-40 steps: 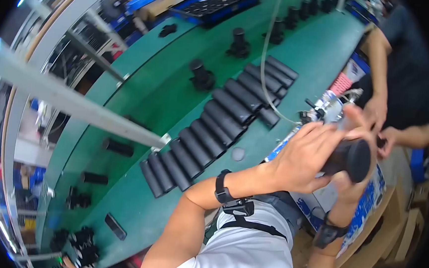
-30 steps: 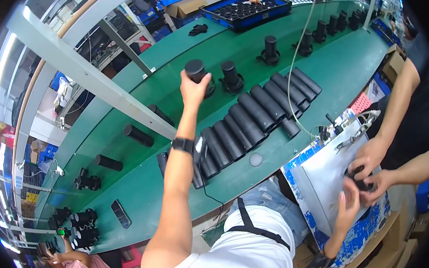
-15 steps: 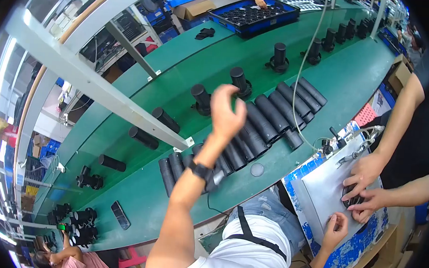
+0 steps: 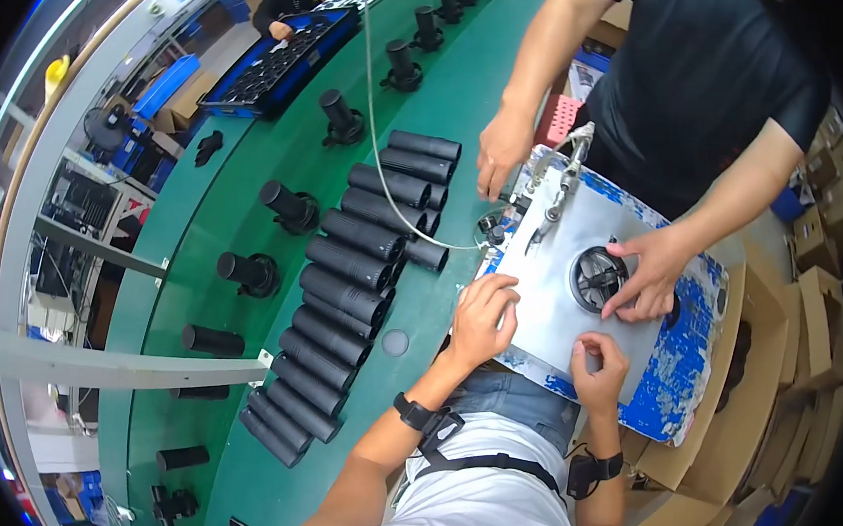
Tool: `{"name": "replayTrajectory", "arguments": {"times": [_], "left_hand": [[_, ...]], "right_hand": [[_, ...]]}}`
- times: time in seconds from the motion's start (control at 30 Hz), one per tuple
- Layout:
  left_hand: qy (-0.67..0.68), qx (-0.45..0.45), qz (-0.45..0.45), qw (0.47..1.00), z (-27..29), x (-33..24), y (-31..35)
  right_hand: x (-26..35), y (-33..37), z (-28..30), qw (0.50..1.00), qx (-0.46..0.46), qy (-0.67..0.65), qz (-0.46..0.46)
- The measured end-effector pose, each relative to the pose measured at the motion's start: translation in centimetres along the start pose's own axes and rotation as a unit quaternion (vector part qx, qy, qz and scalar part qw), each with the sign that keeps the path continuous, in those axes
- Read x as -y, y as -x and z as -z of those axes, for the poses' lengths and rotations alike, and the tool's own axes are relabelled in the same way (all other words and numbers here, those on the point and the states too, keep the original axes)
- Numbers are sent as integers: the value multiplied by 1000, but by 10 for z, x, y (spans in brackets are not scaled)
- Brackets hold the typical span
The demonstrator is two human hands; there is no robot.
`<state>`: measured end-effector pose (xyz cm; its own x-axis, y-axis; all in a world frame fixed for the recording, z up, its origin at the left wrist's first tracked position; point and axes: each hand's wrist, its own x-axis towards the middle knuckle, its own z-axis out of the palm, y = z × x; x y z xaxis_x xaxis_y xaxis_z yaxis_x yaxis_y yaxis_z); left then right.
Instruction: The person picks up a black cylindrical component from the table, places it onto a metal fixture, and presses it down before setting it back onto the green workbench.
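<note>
My left hand [image 4: 482, 320] is at the near-left edge of a flat metal plate [image 4: 545, 316], its fingers bent and apart, with nothing visible in it. By the plate's near edge, my right hand [image 4: 600, 371] is loosely curled, a gap showing between thumb and fingers; I see nothing held. A black round spoked part [image 4: 598, 279] rests on the plate just beyond my hands. A co-worker's hand [image 4: 650, 274] touches its rim. The co-worker's other hand [image 4: 505, 152] hangs beside the lever fixture [image 4: 561, 197] at the plate's far side.
Black ribbed tubes [image 4: 348, 258] lie in a long row on the green bench [image 4: 403, 389] to my left. Beyond them, black cylindrical parts [image 4: 289, 205] stand on a green strip. A thin hose [image 4: 370, 93] crosses above the tubes. Cardboard boxes [image 4: 755, 384] stand at right.
My view has turned right. My left hand has moved from above the tubes to the metal plate. One co-worker hand has left the round part and now is beside the fixture.
</note>
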<state>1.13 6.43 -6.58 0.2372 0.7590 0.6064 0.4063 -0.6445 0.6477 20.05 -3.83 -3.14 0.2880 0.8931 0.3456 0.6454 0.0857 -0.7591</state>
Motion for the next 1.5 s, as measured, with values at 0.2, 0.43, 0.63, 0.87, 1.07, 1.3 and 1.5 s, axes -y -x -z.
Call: {"name": "replayTrajectory", "arguments": {"times": [0.2, 0.43, 0.63, 0.87, 1.07, 1.3, 1.5], "left_hand": [[23, -16, -4, 1000, -4, 6, 8], [29, -32, 4, 999, -8, 5, 7], [8, -37, 23, 999, 3, 10, 12], [62, 15, -29, 998, 13, 12, 13], [-222, -236, 51, 945, 185, 75, -7], [-599, -192, 549, 551, 366, 159, 55], [-529, -155, 496, 670, 348, 133, 84]], "right_hand": [[2, -3, 3, 1000, 8, -5, 3], [5, -3, 3, 1000, 6, -12, -7], [4, -5, -7, 1000, 28, -14, 1], [-27, 12, -1, 999, 14, 6, -29], [-46, 11, -1, 999, 44, 8, 2], [-28, 7, -6, 998, 54, 10, -20], [-35, 8, -1, 999, 49, 12, -16]]}}
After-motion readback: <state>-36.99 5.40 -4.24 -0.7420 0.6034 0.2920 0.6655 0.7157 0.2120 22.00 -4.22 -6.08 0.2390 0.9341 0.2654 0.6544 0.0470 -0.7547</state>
